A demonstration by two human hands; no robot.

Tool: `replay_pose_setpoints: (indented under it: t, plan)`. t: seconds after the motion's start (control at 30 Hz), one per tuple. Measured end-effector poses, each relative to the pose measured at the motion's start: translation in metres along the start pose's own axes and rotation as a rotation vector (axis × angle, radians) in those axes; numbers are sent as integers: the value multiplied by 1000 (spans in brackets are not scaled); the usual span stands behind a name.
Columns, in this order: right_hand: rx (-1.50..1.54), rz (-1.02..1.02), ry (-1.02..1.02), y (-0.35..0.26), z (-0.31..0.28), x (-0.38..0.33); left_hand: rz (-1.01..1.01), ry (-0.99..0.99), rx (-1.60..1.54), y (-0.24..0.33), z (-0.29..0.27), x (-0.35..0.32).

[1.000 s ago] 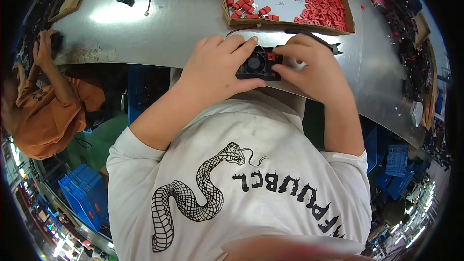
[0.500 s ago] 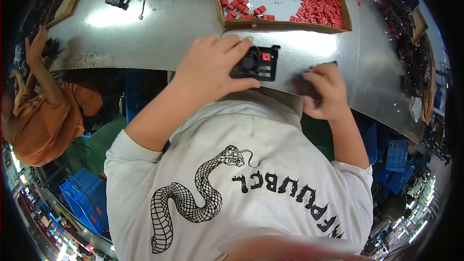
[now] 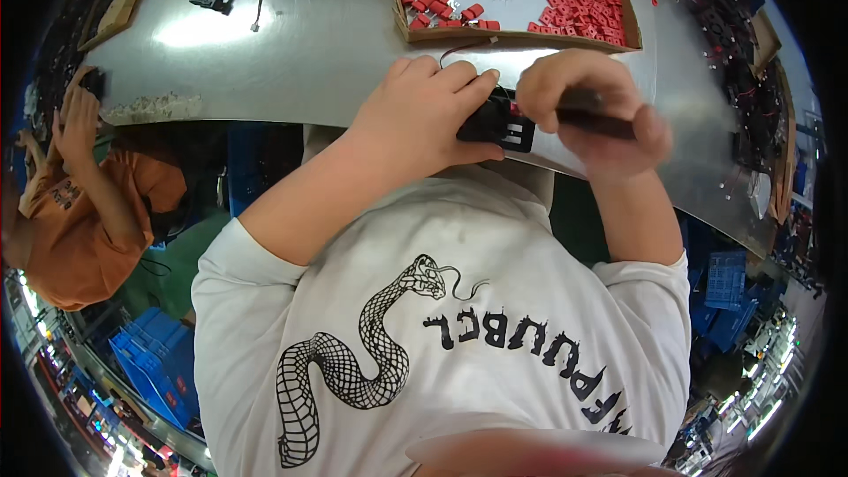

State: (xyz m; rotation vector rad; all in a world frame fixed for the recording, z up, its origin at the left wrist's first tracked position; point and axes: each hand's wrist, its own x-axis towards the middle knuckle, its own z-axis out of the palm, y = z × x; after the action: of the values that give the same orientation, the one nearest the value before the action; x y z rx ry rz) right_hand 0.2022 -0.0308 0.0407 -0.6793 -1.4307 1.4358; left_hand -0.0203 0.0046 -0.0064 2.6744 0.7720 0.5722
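Left hand [image 3: 428, 110], half-closed, holds the black case [image 3: 491, 126]; right hand [image 3: 607, 143] curls round a dark tool [image 3: 601, 123], seemingly working by the red piece [image 3: 515, 109], which calls for a steady case

I'm seeing a factory-type assy workshop on my feed: long shiny grey metal worktable [image 3: 300, 79], shallow brown cardboard tray [image 3: 565, 43] w/ lots of small red plastic parts [image 3: 585, 2], blue plastic crates [image 3: 152, 358] L & R, orange-shirted co-worker [image 3: 84, 243] nearby
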Motion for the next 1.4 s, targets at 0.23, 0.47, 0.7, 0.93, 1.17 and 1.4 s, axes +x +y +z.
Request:
replay_pose_setpoints:
  t: [0.23, 0.47, 0.7, 0.93, 1.17, 1.4]
  plan:
    - [60, -302, -111, -38, -13, 1, 30, 16, -30, 0, 0, 4]
    - [194, -384, -135, -31, -5, 15, 25, 45, -18, -9, 1, -3]
    - [125, -159, 117, 0, -15, -3, 7, 18, -4, -2, 2, -6]
    - [263, -415, 171, 3, -9, -16, -62, 7, 31, 7, 1, -3]
    - [258, -425, 277, 28, 0, -27, -115, -53, 53, 15, -2, -6]
    - [298, -459, 252, 40, -2, -28, -115, -56, 55, 12, -3, -6]
